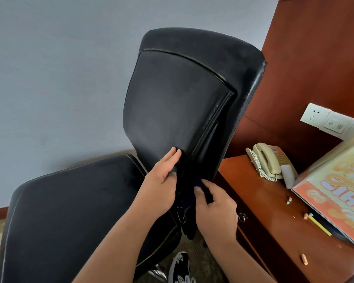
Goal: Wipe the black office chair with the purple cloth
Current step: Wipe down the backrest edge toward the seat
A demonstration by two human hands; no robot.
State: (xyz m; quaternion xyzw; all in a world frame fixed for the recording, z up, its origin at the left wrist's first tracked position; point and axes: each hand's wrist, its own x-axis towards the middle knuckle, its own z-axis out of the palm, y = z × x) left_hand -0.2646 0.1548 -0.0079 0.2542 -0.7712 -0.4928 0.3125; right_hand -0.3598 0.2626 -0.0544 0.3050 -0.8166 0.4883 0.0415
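The black office chair point(172, 103) fills the middle of the view, its backrest tilted up and its seat low at the left. The purple cloth point(189, 203) is a dark bunch hanging at the backrest's lower right edge, partly hidden between my hands. My left hand point(161, 180) lies against the bottom of the backrest with fingers straight and the thumb hooked over the edge. My right hand point(213, 205) pinches the cloth against the chair's side.
A reddish wooden desk point(270, 211) stands right of the chair, close to my right hand. On it are a beige phone point(268, 160), a colourful laminated sheet point(335, 193), a yellow pencil point(319, 223) and small scattered bits. A shoe point(180, 266) shows on the carpet below.
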